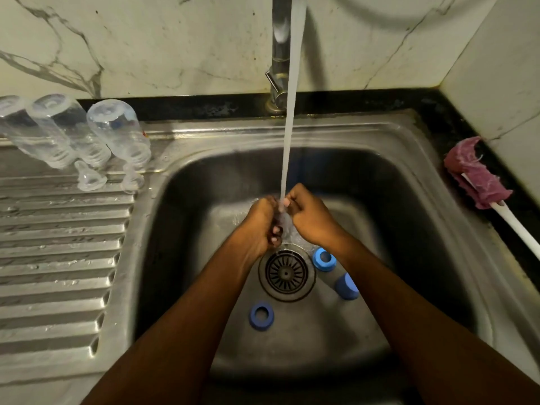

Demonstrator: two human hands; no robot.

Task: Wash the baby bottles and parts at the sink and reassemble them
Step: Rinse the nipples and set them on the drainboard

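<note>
head view: three bottles (119, 133) and two teats (89, 179) drain aside, left hand (264, 222) and right hand (309, 213) pinch a clear part (283, 220) under the stream (289, 141), blue rings (261, 315) in the sink (380, 133) seem unwashed, reassembly ahead.

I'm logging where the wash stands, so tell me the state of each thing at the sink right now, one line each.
Tap: running.
Three clear bottles: upside down on the drainboard.
Two nipples: on the drainboard, not fitted.
Three blue rings: loose in the sink basin.
Brush: lying on the counter, untouched.
Left hand: curled round a small clear part under the stream.
Right hand: pinching the same part.
</note>
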